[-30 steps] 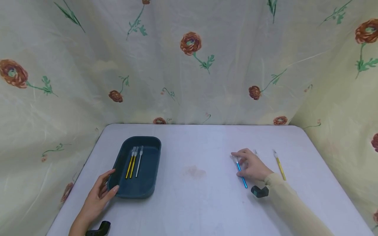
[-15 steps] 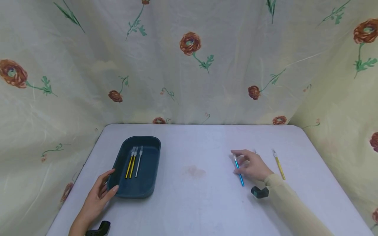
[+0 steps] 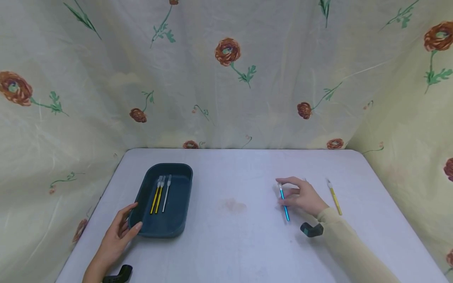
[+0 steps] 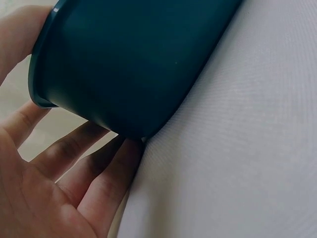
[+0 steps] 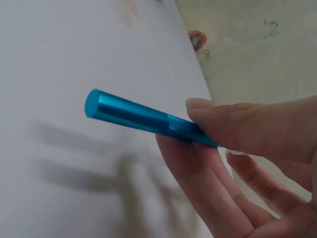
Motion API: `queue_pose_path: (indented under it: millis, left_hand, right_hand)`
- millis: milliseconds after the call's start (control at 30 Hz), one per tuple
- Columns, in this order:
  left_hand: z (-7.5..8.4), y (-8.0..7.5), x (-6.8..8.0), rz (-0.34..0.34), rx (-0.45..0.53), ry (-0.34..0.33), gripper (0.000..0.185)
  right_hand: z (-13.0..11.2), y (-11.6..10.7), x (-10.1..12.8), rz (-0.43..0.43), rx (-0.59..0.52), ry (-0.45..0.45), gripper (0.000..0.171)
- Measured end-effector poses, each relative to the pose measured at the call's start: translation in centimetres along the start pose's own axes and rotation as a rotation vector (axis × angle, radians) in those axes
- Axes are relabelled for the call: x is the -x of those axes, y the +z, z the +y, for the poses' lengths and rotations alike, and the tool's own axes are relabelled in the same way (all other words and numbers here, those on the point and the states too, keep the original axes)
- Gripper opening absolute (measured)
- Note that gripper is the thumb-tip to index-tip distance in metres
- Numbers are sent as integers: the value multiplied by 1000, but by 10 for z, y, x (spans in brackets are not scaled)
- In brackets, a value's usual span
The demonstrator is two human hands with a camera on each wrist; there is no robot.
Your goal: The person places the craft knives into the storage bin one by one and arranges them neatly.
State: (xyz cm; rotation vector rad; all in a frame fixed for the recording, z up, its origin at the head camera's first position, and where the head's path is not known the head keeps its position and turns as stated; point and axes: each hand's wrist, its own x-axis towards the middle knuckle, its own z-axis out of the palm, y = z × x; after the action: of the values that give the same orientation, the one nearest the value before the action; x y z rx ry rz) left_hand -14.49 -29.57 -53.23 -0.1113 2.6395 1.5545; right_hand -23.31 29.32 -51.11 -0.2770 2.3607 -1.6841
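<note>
Above the table (image 3: 233,243), right hand (image 3: 304,198) has lifted (fingers pinching) blue pen (image 3: 284,203).

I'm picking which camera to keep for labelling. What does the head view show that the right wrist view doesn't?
Only the head view shows the left hand touching the dark blue tray, the three tools lying in it, and a yellow-handled tool on the table. Only the right wrist view shows the blue handle's flat end and knurled grip up close. Both show the right hand pinching the blue-handled tool.
</note>
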Motion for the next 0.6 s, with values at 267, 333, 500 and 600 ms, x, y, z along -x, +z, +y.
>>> queue_pose_path:
  millis: [267, 333, 500, 600]
  left_hand:
    - [1, 0, 0, -1, -1, 0, 82]
    - [1, 0, 0, -2, 0, 0, 82]
    - [1, 0, 0, 0, -1, 5, 81]
    - [0, 0, 0, -1, -1, 7, 81]
  right_hand:
    - [-15, 5, 1, -33, -18, 33, 77]
    - [-18, 6, 2, -36, -16, 36, 77]
    - [-25, 8, 2, -36, -25, 30, 76]
    - [-29, 10, 2, -34, -18, 27, 74]
